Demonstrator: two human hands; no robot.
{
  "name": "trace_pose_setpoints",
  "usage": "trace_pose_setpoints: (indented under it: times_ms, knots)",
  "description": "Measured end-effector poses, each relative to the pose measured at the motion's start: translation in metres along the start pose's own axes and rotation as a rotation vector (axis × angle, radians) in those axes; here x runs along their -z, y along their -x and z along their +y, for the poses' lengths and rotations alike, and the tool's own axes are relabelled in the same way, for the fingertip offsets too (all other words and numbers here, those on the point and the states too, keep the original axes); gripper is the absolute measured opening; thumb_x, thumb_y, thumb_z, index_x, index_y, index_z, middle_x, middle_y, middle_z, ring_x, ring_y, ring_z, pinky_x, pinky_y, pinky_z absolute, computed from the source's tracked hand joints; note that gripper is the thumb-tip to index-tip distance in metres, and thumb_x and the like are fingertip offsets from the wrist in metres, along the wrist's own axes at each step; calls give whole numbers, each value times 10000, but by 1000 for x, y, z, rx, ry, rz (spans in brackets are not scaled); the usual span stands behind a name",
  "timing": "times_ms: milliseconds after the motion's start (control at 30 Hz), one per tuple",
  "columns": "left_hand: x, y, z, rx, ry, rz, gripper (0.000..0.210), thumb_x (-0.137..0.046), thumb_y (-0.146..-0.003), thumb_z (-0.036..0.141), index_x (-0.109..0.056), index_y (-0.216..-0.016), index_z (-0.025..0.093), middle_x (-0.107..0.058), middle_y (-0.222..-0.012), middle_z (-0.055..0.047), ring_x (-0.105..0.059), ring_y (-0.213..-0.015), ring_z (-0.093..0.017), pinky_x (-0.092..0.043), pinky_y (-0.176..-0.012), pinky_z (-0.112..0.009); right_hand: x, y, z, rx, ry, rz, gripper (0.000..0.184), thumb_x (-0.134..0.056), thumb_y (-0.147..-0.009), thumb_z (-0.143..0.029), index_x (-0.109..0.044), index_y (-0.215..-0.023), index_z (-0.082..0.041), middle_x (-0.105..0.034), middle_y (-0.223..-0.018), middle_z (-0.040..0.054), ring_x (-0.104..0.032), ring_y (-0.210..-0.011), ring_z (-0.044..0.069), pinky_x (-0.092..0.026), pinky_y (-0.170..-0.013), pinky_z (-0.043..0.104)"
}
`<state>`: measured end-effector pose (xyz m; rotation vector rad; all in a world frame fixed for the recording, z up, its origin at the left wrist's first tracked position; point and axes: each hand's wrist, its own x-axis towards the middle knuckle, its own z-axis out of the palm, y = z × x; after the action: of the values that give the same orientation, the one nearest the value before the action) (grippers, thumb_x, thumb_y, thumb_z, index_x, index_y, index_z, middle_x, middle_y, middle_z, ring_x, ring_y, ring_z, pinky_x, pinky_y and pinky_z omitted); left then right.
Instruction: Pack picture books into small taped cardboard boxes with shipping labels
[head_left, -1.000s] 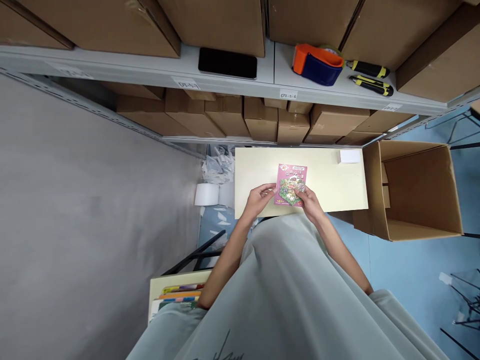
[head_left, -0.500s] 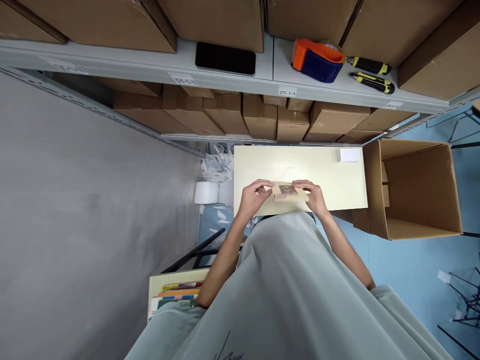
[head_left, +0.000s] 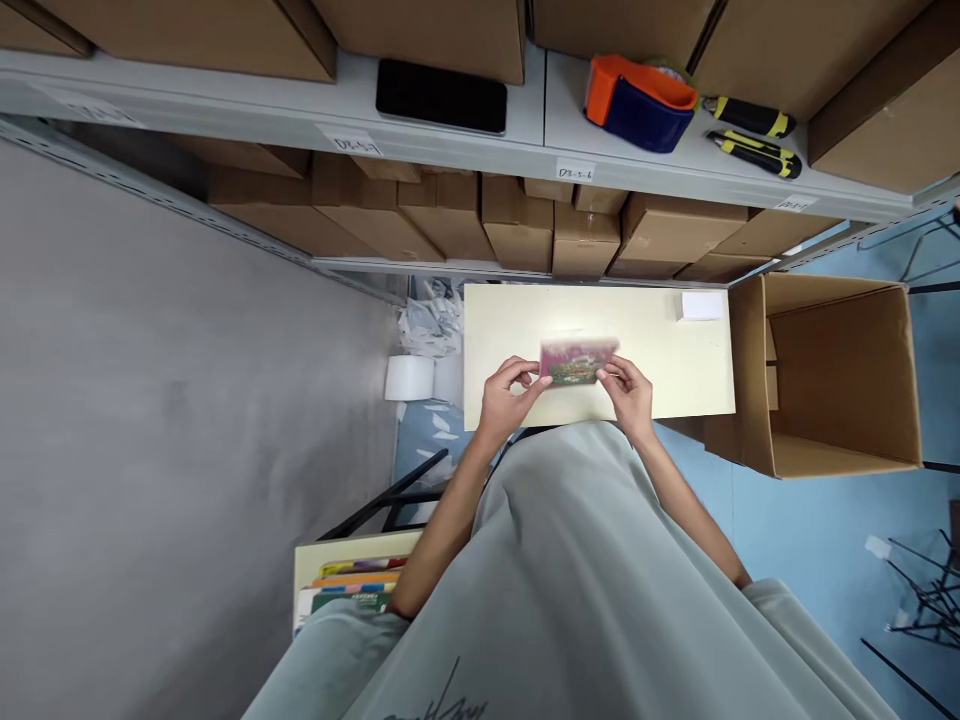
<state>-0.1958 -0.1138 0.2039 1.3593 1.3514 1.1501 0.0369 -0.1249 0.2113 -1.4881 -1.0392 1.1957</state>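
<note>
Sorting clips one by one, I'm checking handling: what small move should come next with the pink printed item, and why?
Probably hold the pink printed item steady, front up: the left hand and right hand pinch its opposite sides, but its upper part looks too blurred to read.

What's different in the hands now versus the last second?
The pink booklet flipped from its pink face to a pale one, then back to pink, now tilted and blurred. The right hand shifted toward its edge; the left hand still holds it. White box and phone stayed put.
</note>
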Motion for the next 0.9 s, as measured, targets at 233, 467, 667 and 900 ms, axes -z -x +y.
trace_pose_setpoints:
  times_ms: [233, 467, 667, 900]
  knots:
    - [-4, 3, -37, 321, 72, 4, 366, -750, -922, 499, -786, -1094, 178, -766, -933, -51, -696, -848, -177, -574, -784, -289, -3, -12, 27, -173, 76, -124, 518, -821, -870, -566, -761, -1252, -220, -805, -1104, 87, -750, -925, 216, -619, -846, 365]
    - [17, 8, -102, 452, 101, 46, 534, -653, -866, 262, -727, -1389, 189, -764, -1253, -105, -688, -786, -131, -591, -729, -270, -43, -41, 75, -256, 41, -306, 607, -856, -806, -514, -723, -1326, -231, -787, -1292, 126, -763, -884, 196, -632, -924, 406]
    - [48, -22, -154, 516, 4, 236, 480, -634, -885, 188, -742, -1353, 176, -787, -1315, -125, -757, -953, -196, -647, -895, -342, -111, -94, 119, -289, -20, -360, 603, -873, -740, -520, -749, -1245, -214, -797, -1254, 136, -773, -1084, 286, -644, -970, 453]
    - [73, -84, -206, 599, -36, 353, 453, -641, -809, 92, -789, -1236, 123, -800, -1287, -168, -773, -1161, -291, -620, -1086, -453, -177, -150, 157, -324, 12, -311, 533, -844, -719, -440, -777, -1182, -183, -814, -1173, 143, -768, -1152, 334, -656, -1005, 499]
